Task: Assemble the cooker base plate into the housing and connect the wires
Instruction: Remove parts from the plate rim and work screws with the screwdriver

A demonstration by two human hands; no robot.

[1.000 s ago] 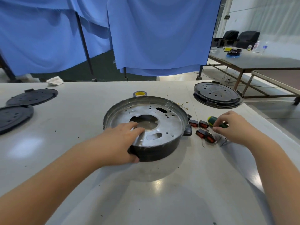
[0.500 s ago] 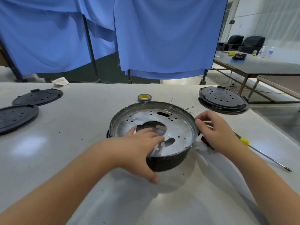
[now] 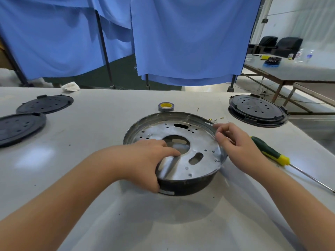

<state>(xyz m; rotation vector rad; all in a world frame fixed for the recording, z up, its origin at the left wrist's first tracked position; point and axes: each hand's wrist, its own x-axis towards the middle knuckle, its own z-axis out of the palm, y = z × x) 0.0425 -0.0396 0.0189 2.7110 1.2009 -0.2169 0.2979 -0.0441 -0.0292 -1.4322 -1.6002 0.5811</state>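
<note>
- The housing (image 3: pixel 184 183), one round black shallow shell, sits near the middle of the white table (image 3: pixel 108 214), with one silver base plate (image 3: pixel 197 142) lying inside it.
- The left hand (image 3: pixel 143 160) grips the housing's near-left rim: the thumb runs down the black outer wall and the fingers curl over the rim onto the plate, reaching the edge of its large central opening.
- The right hand (image 3: pixel 237 147) holds the far-right rim, its fingers curled and pinching the thin metal edge there.
- The base plate is dull, scuffed metal, pierced with many small round holes, several oblong slots and one big irregular cutout in the centre; its upturned wall lines the housing.
- One screwdriver (image 3: pixel 270 153) with a green and yellow handle lies just right of the right hand, its shaft pointing toward the table's right edge.
- One roll of tape (image 3: pixel 166 106), dark with a yellow core, rests beyond the housing.
- Two black discs (image 3: pixel 45 104) lie apart at the far left; a stack of black discs (image 3: pixel 257 111) sits at the far right, its count unclear.
- Blue curtains (image 3: pixel 190 37) hang behind the table.
</note>
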